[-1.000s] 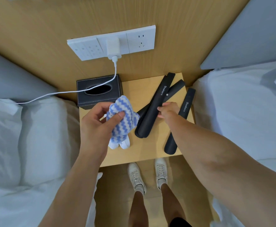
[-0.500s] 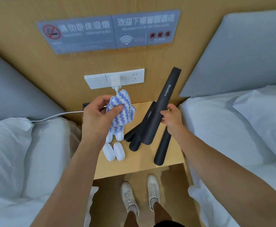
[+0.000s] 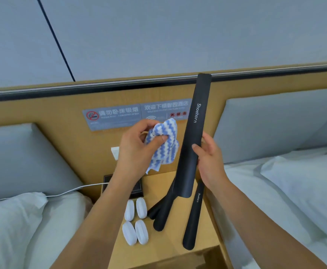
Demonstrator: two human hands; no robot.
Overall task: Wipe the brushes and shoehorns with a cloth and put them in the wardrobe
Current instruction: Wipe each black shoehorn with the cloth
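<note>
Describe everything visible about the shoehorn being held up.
The long black matte shoehorn, plastic by its look, is lifted off the wooden bedside table and held nearly upright, tilted slightly right. White "Shoehorn" lettering runs along its upper part. The top end is squared, the wider lower end rounded. The right hand grips its middle from the right. The blue-and-white zigzag cloth beside it is not touching it.

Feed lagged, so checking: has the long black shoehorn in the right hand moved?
Yes. The long black shoehorn rose off the wooden nightstand and now stands nearly upright.
</note>
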